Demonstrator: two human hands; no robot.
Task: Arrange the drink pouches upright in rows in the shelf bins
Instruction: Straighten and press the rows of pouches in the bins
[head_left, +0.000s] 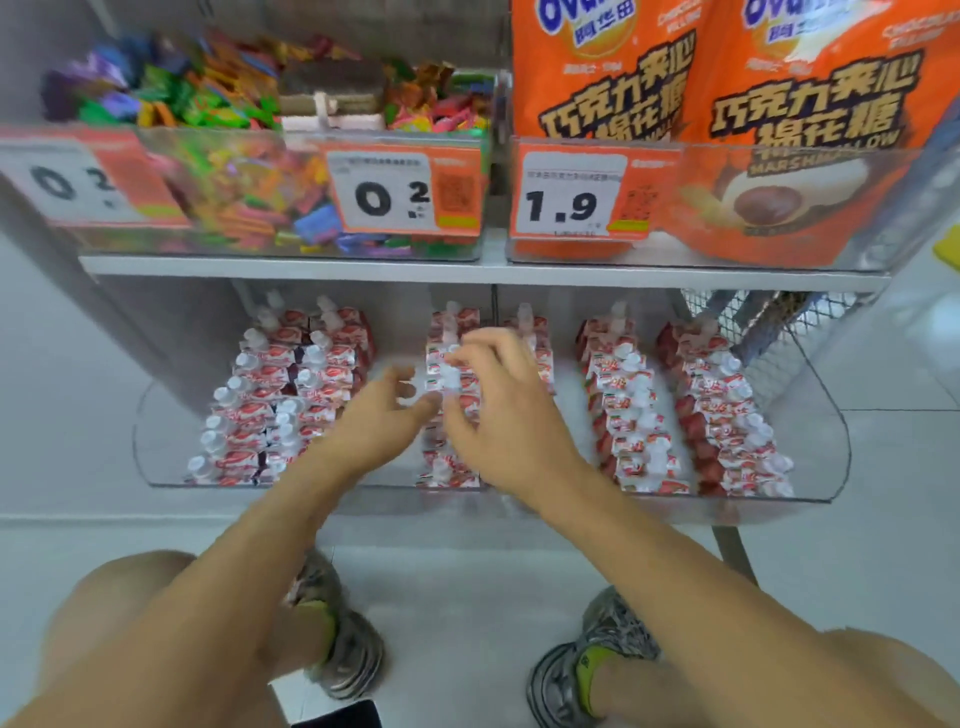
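Both hands reach into the lower bin (156, 457) over the middle row of pouches (449, 467) — the left hand (384, 421) and right hand (498, 410) blurred, fingers curled at one pouch top; grip unclear. Other rows stand upright alongside.

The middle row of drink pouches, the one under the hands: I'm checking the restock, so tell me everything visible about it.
The middle row of drink pouches runs front to back in the clear shelf bin on the lower shelf. The pouches are red-and-white glossy packs with white screw caps, standing upright and packed close. The left hand and right hand meet over its middle, fingers curled at a cap; motion blur hides the exact grip. A bare gap lies to its left.
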